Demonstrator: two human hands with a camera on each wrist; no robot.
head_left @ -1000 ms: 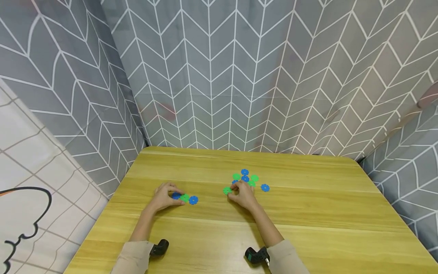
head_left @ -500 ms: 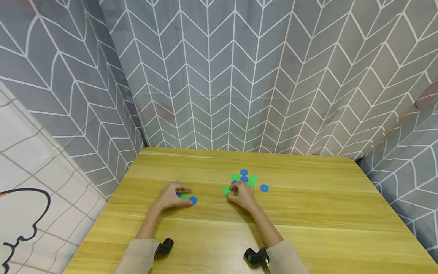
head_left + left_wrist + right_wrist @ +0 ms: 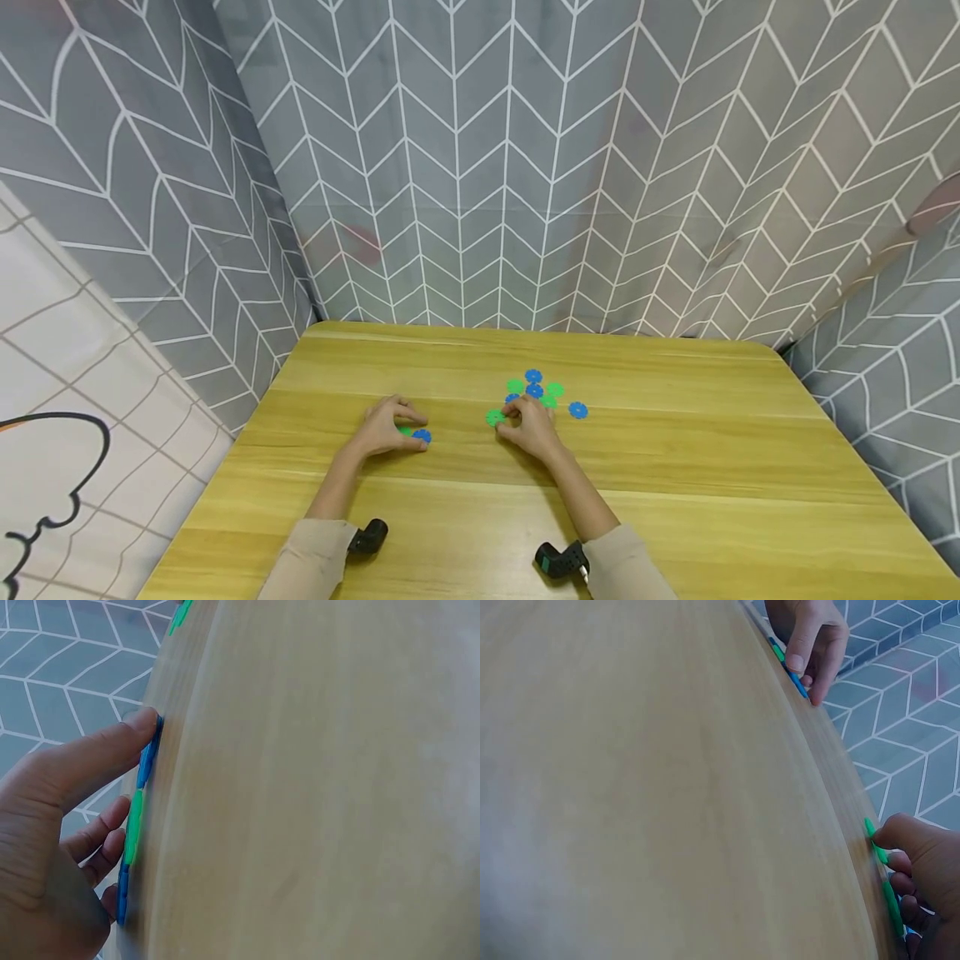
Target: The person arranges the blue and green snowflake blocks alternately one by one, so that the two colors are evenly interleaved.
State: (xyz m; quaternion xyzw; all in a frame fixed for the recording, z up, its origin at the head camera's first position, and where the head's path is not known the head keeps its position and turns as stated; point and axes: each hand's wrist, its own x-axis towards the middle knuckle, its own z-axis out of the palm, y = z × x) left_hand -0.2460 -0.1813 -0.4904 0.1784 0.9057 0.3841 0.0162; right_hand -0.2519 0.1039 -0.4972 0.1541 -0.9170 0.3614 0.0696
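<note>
My left hand (image 3: 386,429) curves around a short row of flat notched plastic discs on the table. Its thumb touches the blue notched disc (image 3: 422,436) at the row's right end, while the index finger stays apart from it. A green notched disc (image 3: 134,825) and another blue notched disc (image 3: 122,896) follow under the palm; in the head view the latter is hidden. My right hand (image 3: 532,427) pinches a separate green notched disc (image 3: 494,417) between thumb and index finger, flat on the wood. Its other fingers lie by the pile.
Behind the right hand lie several loose discs, among them a blue one (image 3: 533,377) and a green one (image 3: 555,389). One blue disc (image 3: 578,410) sits apart on the right. The wooden table (image 3: 675,467) ends at a grey patterned curtain (image 3: 480,167).
My left hand has slid right along the row, from the green disc to the blue disc at the end. The right hand has stayed at its green disc.
</note>
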